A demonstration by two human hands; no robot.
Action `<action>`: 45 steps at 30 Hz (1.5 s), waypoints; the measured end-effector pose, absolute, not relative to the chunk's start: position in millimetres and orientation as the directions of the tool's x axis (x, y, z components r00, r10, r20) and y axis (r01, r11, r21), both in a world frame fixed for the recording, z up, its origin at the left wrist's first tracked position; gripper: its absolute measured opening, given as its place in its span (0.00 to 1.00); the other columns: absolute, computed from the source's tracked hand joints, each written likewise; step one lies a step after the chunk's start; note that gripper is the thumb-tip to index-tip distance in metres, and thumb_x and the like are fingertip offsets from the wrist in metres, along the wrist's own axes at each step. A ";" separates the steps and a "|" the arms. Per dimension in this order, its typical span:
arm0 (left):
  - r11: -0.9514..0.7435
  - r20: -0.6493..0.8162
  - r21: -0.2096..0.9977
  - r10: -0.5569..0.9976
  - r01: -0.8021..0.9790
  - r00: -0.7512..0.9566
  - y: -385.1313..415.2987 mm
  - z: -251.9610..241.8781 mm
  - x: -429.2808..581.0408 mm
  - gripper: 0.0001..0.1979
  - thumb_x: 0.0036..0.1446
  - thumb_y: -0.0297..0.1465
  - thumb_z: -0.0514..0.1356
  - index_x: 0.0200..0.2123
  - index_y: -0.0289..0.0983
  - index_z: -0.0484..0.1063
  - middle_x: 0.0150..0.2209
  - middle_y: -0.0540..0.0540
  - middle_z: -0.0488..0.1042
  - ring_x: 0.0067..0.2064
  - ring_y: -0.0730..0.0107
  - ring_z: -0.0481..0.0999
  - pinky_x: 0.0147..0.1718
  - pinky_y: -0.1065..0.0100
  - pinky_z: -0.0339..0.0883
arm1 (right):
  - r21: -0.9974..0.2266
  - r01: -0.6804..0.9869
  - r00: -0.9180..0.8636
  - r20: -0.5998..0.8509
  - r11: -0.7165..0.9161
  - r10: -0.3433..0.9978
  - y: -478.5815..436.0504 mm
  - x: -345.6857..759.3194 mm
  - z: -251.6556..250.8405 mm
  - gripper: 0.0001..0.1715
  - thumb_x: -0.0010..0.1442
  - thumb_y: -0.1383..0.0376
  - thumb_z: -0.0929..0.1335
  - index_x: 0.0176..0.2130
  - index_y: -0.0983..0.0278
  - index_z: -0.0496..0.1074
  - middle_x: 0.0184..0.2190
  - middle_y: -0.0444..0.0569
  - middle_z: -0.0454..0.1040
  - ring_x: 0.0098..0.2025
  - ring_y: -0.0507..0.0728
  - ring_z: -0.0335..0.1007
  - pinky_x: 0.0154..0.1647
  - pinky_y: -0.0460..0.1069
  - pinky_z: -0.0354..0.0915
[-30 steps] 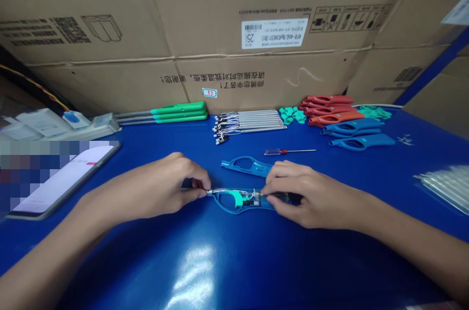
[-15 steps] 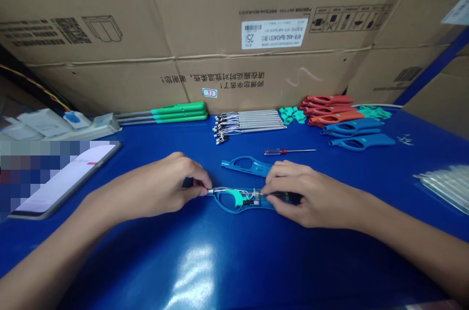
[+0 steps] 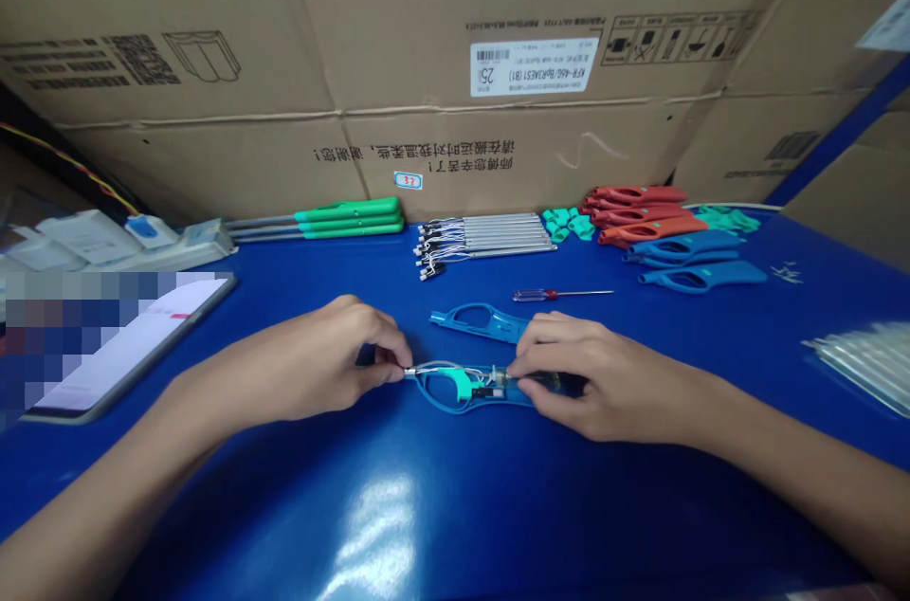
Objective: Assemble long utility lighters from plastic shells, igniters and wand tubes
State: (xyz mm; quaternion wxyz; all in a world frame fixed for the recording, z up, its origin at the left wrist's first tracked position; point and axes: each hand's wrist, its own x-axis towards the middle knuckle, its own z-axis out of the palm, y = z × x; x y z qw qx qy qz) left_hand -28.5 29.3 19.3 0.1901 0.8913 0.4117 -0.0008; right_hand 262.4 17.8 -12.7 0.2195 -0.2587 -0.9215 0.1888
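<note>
A blue lighter half-shell (image 3: 442, 407) lies on the table in front of me, its inside facing up. In it sit a turquoise trigger (image 3: 462, 383), thin white wires and a small black part (image 3: 485, 391). My left hand (image 3: 348, 350) pinches the silver metal tube (image 3: 409, 373) at the shell's narrow end. My right hand (image 3: 590, 373) is closed over the wide end, fingertips on the clear fuel tank (image 3: 501, 377); the palm hides most of that end. Just behind lies a second blue half-shell (image 3: 473, 320), partly covered by the right hand.
Behind are a screwdriver (image 3: 561, 295), several metal tubes with wires (image 3: 504, 236), turquoise pieces (image 3: 567, 224), red shells (image 3: 636, 196) and blue shells (image 3: 703, 276). Green lighters (image 3: 355, 217) lie back left, near a power strip (image 3: 206, 243) and tablet (image 3: 128, 350). Clear tanks (image 3: 867, 359) sit far right. A cardboard wall (image 3: 441, 118) closes the back.
Almost nothing differs. Both hands keep the same hold, and a wire beside the metal tube bows out slightly more.
</note>
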 end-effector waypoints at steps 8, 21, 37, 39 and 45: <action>-0.568 -0.155 0.388 0.736 0.725 0.659 32.3 18.7 -27.9 0.06 0.59 0.30 0.61 0.34 0.45 0.79 0.34 0.54 0.81 0.35 0.70 0.79 0.34 0.71 0.65 | -0.465 0.388 -0.773 0.307 0.796 0.556 17.9 262.5 -12.6 0.09 0.60 0.74 0.66 0.36 0.67 0.77 0.33 0.50 0.75 0.37 0.54 0.70 0.44 0.50 0.64; -0.590 -0.134 0.361 0.734 0.723 0.666 21.3 22.5 -19.3 0.11 0.58 0.30 0.59 0.44 0.46 0.76 0.43 0.52 0.78 0.44 0.66 0.76 0.42 0.70 0.67 | -0.466 0.394 -0.773 0.298 0.792 0.560 18.0 263.1 -13.1 0.09 0.60 0.74 0.66 0.36 0.67 0.77 0.33 0.50 0.75 0.37 0.54 0.70 0.44 0.50 0.63; -0.575 -0.121 0.387 0.743 0.721 0.658 15.8 21.5 -4.7 0.10 0.57 0.35 0.61 0.43 0.43 0.73 0.44 0.50 0.76 0.45 0.62 0.75 0.42 0.68 0.67 | -0.466 0.397 -0.770 0.299 0.791 0.563 17.9 262.9 -12.8 0.09 0.61 0.73 0.66 0.37 0.66 0.77 0.33 0.50 0.75 0.37 0.54 0.70 0.44 0.51 0.64; -0.571 -0.122 0.398 0.742 0.718 0.659 14.0 20.5 -2.0 0.12 0.56 0.36 0.61 0.45 0.43 0.73 0.45 0.50 0.75 0.46 0.62 0.74 0.43 0.67 0.67 | -0.468 0.401 -0.770 0.293 0.787 0.566 17.9 262.8 -12.9 0.09 0.61 0.73 0.66 0.37 0.66 0.77 0.34 0.50 0.75 0.37 0.54 0.70 0.44 0.51 0.64; -0.580 -0.120 0.402 0.734 0.709 0.668 10.8 17.7 1.4 0.14 0.56 0.38 0.62 0.46 0.43 0.71 0.47 0.49 0.73 0.47 0.60 0.73 0.48 0.62 0.66 | -0.465 0.401 -0.774 0.289 0.790 0.563 18.1 261.9 -13.0 0.09 0.60 0.74 0.66 0.37 0.66 0.77 0.34 0.50 0.75 0.38 0.54 0.70 0.45 0.51 0.64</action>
